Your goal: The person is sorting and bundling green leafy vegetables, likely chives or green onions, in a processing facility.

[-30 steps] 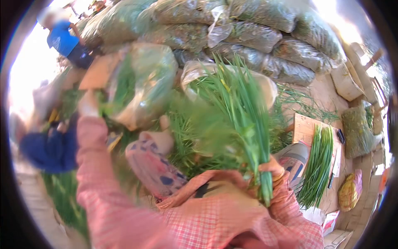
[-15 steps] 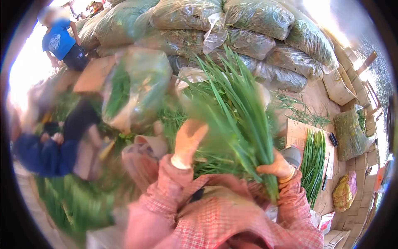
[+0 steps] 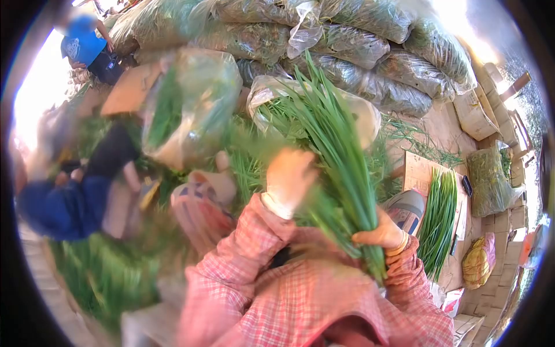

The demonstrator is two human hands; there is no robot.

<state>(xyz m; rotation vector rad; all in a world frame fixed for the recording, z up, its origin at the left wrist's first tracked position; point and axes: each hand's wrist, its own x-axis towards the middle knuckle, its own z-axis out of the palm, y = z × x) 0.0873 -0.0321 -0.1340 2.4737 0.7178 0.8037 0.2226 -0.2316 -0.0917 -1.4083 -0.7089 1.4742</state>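
A long bunch of green leafy stalks [image 3: 338, 144] fans upward in front of my chest. Near its lower end my right hand [image 3: 383, 236] is wrapped round the stalks. My left hand [image 3: 290, 176] is beside the bunch on its left, blurred by motion; its fingers are smeared and I cannot make out what they hold, if anything. Behind the bunch lies an open clear plastic bag [image 3: 261, 97] with greens in it. Right of my right hand, another neat bunch of stalks [image 3: 437, 222] rests on a cardboard piece [image 3: 417, 168].
Filled plastic sacks [image 3: 248, 43] are stacked at the back. A bag of greens [image 3: 193, 110] stands left of centre. One person in dark blue [image 3: 63, 211] sits at the left; another in a blue shirt [image 3: 84, 49] is farther back. A yellow net bag [image 3: 478, 263] lies right.
My left hand has moved right and up, closer to the bunch. The bunch stands slightly more gathered, still in my right hand. The view has shifted slightly.
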